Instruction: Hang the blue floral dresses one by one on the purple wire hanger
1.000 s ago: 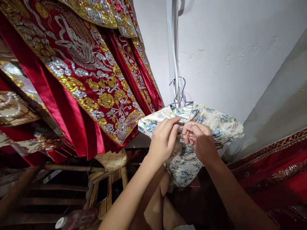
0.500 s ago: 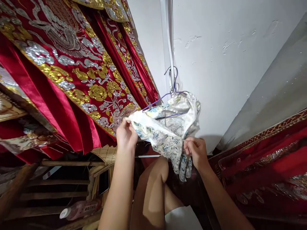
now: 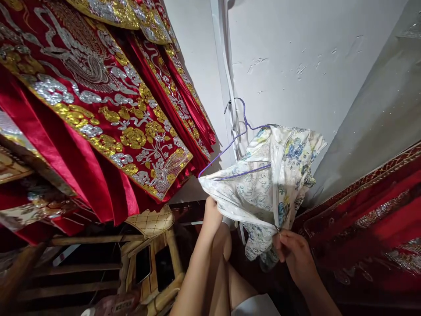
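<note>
A white garment (image 3: 243, 197) with blue and yellow flowers hangs on a thin purple wire hanger (image 3: 245, 115). Its front gapes in a V, with white edging that meets low down at what looks like a zipper. My left hand (image 3: 213, 215) is closed at the lower left edge of the garment, its fingertips hidden behind the cloth. At the bottom of the V, my right hand (image 3: 294, 250) pinches the zipper pull (image 3: 278, 230), which is small and partly covered by the fingers.
The hanger hangs from a white strap (image 3: 226, 66) against a white wall (image 3: 279, 57). Red embroidered clothing (image 3: 108, 105) fills the left; more red beaded cloth (image 3: 371, 232) lies at right. A bamboo chair (image 3: 158, 263) and a bottle (image 3: 113, 305) are at lower left.
The garment's right side has swung out to the right and spread open. My left hand has moved right and down along its edge; my right hand has moved down and right.
</note>
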A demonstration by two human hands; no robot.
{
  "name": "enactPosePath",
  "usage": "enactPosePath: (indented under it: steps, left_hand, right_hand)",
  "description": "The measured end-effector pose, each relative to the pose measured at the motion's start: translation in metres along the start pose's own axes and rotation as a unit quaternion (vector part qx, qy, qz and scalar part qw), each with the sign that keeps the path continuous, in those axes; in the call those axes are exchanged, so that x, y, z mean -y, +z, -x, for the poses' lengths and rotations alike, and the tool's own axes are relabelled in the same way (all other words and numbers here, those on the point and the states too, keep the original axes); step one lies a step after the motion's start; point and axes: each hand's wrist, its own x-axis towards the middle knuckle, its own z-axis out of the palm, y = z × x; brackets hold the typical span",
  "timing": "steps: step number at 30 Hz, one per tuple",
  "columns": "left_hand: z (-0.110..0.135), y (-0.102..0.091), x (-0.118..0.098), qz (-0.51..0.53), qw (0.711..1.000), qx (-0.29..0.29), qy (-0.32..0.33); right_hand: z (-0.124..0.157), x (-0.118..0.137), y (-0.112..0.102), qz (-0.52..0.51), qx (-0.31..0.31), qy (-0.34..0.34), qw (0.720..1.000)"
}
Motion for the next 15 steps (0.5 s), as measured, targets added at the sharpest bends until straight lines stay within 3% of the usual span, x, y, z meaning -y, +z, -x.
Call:
enactPosePath:
  steps: [2,4,6,10,12,15]
  left_hand:
    - [0.006,-0.002,-0.005,-0.091,0.991,0.095,0.009]
    - [0.012,-0.001,-0.008,-0.142,0.978,0.149,0.018]
    - [0.016,0.000,-0.012,-0.124,0.982,0.140,0.032]
    - [0.019,0.006,-0.029,0.006,0.995,0.081,0.054]
    - [0.025,0.013,-0.040,0.037,0.992,0.104,0.063]
    - [0.044,0.028,-0.057,0.025,0.972,0.212,0.096]
  right_hand:
    - [-0.004,0.005,0.000,0.014,-0.001,-0.007,1.000]
    - [-0.005,0.005,0.000,0.040,0.006,-0.003,0.999]
    - [-0.006,0.001,-0.003,0.083,0.032,0.017,0.996]
    - [-0.015,-0.001,-0.014,0.208,0.098,0.039,0.972]
    - [-0.024,0.004,-0.012,0.214,0.078,0.005,0.974]
    - [-0.038,0.014,0.006,0.165,0.049,-0.041,0.984]
